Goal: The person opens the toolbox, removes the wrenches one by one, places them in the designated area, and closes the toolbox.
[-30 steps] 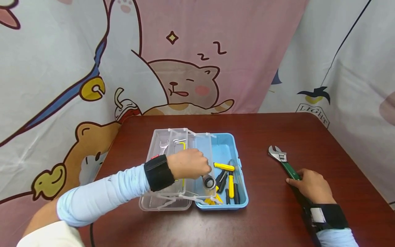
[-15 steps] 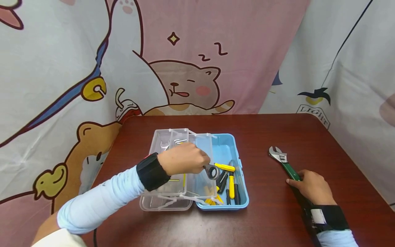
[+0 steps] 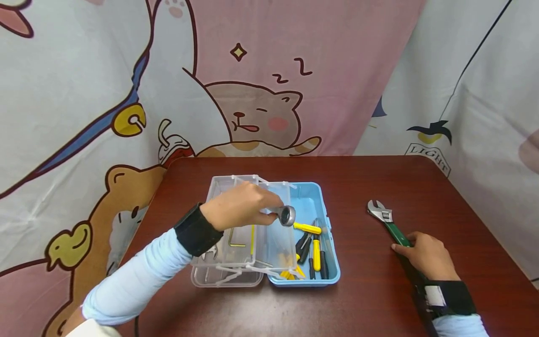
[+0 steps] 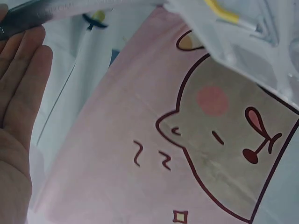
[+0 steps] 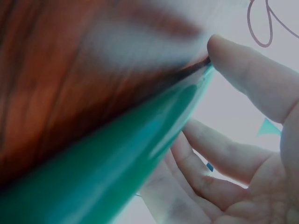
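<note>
Pinching silver wrench [image 3: 280,215] over clear tray [image 3: 237,257], left hand [image 3: 240,205] is probably needing steady clearance above its rim; right hand [image 3: 429,257] is gripping green-handled wrench [image 3: 396,232].

Indoor tabletop station — home, office or studio, cannot tell which. Evidence: polished reddish-brown table [image 3: 358,299], far corners rounded; behind it, creased cloth [image 3: 345,70] printed with cartoon animals and the word LIGHT — fills the background.
</note>
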Demonstrator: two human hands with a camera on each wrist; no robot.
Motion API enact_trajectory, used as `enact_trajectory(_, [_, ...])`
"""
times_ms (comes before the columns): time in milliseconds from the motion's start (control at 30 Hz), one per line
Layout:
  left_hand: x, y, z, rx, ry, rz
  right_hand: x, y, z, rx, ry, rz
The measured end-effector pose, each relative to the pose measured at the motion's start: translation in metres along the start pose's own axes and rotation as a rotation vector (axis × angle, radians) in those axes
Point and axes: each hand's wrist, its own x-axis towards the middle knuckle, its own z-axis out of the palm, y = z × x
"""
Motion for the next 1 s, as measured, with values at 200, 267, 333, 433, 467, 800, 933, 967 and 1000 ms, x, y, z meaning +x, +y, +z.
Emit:
enact_trajectory(200, [-0.004,-0.002,-0.012,-0.034,0.113,-0.022,-0.002,0.0,-0.001,0.016,-0.005,0.014])
enact_trajectory(267, [-0.005,-0.001,-0.015,-0.059,0.149,-0.043,-0.003,0.0,-0.003,0.017,-0.003,0.017])
enact_trajectory(333, [-0.006,0.0,-0.017,-0.093,0.191,-0.062,-0.004,-0.001,-0.004,0.014,0.014,0.015])
enact_trajectory(433, [-0.005,0.001,-0.019,-0.152,0.266,-0.074,-0.007,-0.005,-0.005,0.018,0.06,-0.009])
enact_trajectory(467, [-0.005,0.002,-0.019,-0.165,0.29,-0.071,-0.008,-0.007,-0.005,0.023,0.083,-0.02])
enact_trajectory(800, [0.007,0.01,-0.018,-0.276,0.4,-0.039,-0.028,-0.038,-0.014,0.089,0.353,-0.19])
enact_trajectory(933, [0.01,0.014,-0.015,-0.315,0.404,-0.046,-0.037,-0.054,-0.022,0.124,0.419,-0.24])
enact_trajectory(967, [0.012,0.015,-0.014,-0.328,0.401,-0.048,-0.04,-0.058,-0.024,0.135,0.431,-0.251])
enact_trajectory(1000, [0.013,0.016,-0.013,-0.337,0.397,-0.052,-0.043,-0.062,-0.027,0.15,0.438,-0.261])
